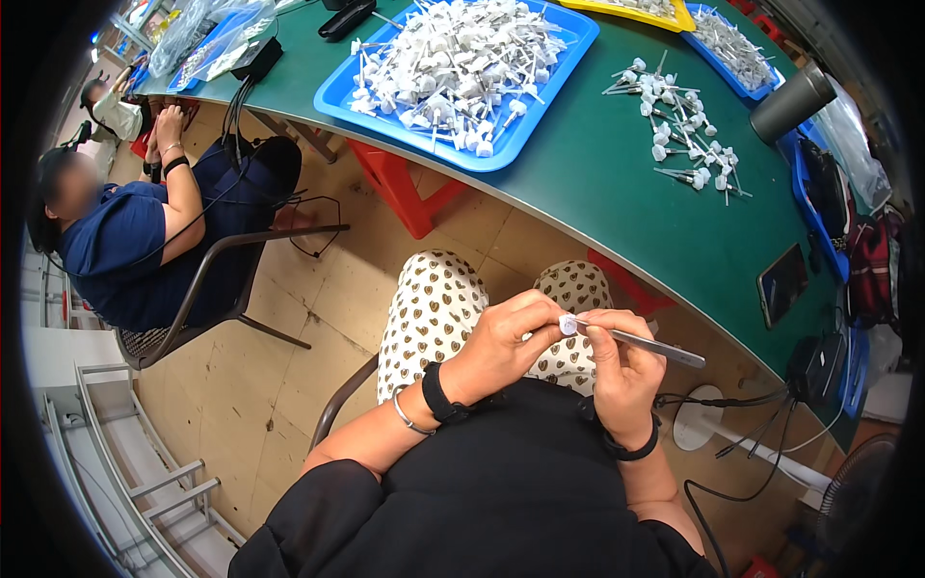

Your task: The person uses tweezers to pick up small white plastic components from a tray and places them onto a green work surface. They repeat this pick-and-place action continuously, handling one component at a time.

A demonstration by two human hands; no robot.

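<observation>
Above my lap, my left hand (496, 345) pinches a small white plastic piece (568, 326) between thumb and fingertips. My right hand (624, 371) is closed on metal tweezers (665, 350), whose tips reach the white piece. The tweezers' back end points to the right. On the green table ahead, a blue tray (576, 48) bears a heap of white-headed parts (453, 72) with thin metal stems. A looser group of similar parts (679, 130) lies directly on the tabletop, to the right of the tray.
A dark cylindrical cup (792, 104), a phone (781, 285) and a black cable box (815, 368) are on the table (597, 183) at right. Yellow and blue trays stand behind. A co-worker (135, 226) sits at left. Cables hang beside my right arm.
</observation>
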